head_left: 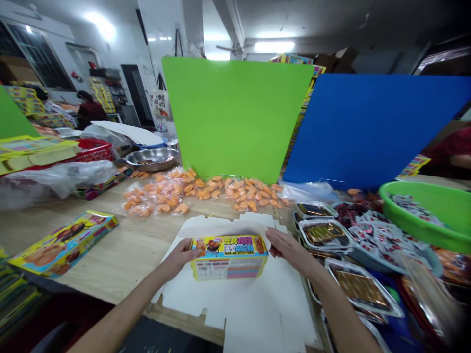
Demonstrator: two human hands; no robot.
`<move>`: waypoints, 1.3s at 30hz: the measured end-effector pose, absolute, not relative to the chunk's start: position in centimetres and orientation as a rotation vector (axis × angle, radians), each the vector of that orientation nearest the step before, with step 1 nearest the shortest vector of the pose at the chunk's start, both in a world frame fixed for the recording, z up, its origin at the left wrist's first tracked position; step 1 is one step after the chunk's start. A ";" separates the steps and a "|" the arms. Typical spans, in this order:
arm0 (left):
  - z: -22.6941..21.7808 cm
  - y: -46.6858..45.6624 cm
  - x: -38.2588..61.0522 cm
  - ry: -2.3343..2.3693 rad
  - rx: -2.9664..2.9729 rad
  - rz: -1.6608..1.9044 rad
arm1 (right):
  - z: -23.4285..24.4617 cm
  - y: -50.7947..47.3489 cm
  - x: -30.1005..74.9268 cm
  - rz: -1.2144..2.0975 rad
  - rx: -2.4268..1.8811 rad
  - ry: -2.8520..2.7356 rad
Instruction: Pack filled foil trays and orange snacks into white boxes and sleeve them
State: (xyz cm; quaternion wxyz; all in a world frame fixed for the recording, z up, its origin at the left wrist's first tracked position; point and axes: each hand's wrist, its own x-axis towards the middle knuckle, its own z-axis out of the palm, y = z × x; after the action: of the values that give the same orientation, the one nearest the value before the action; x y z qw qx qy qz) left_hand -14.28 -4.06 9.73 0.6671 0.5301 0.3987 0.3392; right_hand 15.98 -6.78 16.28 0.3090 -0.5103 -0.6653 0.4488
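A yellow printed carton (228, 257) stands on white flattened cardboard sheets (257, 304) at the near edge of the wooden table. My left hand (182, 257) grips the carton's left end with curled fingers. My right hand (285, 247) presses its right end, fingers held together against the flap. The carton's top flap curves open behind it.
Orange snack packets (191, 191) lie heaped before a green board (235, 117) and a blue board (371, 127). Sealed foil trays (324, 233) and a green basin (434, 211) sit at right. A finished yellow carton (66, 242) lies left, near a steel bowl (150, 158). Another person (86, 108) works far left.
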 end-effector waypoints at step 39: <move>15.6 -6.9 -13.5 2.021 2.446 0.373 | 10.0 -7.9 15.5 0.668 -1.268 -1.839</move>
State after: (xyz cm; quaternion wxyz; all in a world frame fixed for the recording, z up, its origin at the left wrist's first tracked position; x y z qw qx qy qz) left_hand -13.50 -6.93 15.62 -0.0265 0.7654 0.6323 0.1166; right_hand 15.48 -7.88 10.04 0.3942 -0.4998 -0.7249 0.2634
